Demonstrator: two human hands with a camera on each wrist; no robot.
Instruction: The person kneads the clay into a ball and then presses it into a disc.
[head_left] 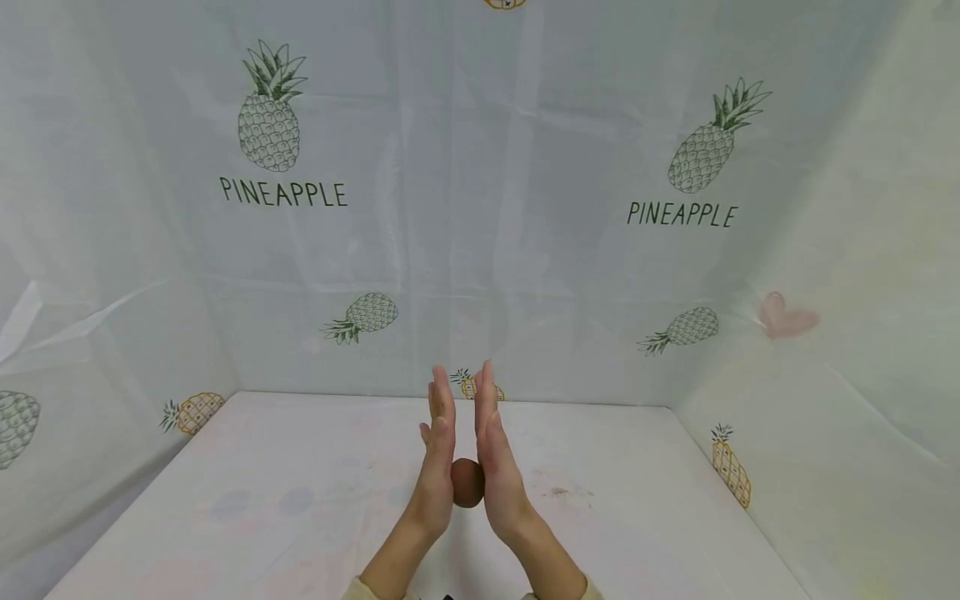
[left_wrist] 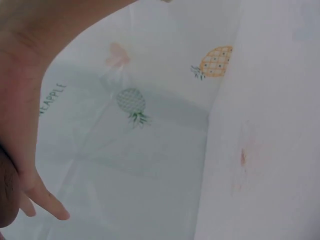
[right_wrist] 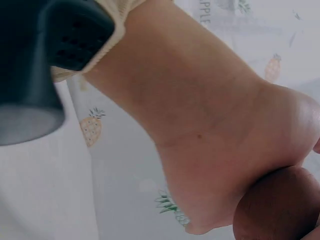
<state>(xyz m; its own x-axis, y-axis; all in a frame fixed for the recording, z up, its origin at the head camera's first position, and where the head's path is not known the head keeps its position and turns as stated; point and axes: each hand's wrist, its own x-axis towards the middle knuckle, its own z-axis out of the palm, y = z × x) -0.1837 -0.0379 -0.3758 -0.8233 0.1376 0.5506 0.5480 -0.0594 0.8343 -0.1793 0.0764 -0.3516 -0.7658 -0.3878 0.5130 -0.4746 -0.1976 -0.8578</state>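
A small brown ball (head_left: 467,482) is squeezed between my two palms above the white table (head_left: 285,508). My left hand (head_left: 437,467) and right hand (head_left: 495,454) stand upright, palm facing palm, with fingers straight and pointing away from me. The ball sits low between the heels of the palms. In the right wrist view the ball (right_wrist: 277,207) shows under the base of the right hand (right_wrist: 215,130). The left wrist view catches only an edge of the ball (left_wrist: 6,192) at the left border, beside the left hand (left_wrist: 22,105).
The table is walled at the back and on both sides by a pale cloth (head_left: 480,208) printed with pineapples. Faint stains (head_left: 558,492) mark the tabletop to the right of the hands.
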